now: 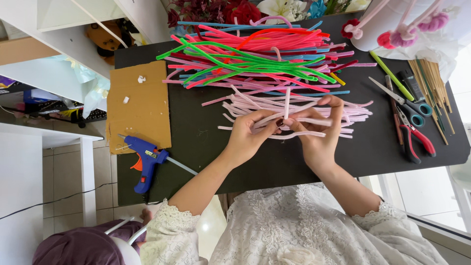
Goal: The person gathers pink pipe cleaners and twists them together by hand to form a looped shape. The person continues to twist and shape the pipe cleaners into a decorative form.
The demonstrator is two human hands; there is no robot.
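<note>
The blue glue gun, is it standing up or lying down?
Lying down. The blue glue gun rests flat on its side on the black table, nozzle end touching the cardboard sheet, away from both hands.

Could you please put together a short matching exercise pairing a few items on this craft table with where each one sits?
Things:
1. glue gun
2. pliers
3. pale pink stems
4. cardboard

Places:
A. held in the left hand and right hand
B. near the table's right end, beside the scissors
C. at the table's left end, on its front edge
D. flat on the table, just behind the glue gun

Pairs: 1-C, 2-B, 3-A, 4-D
</note>
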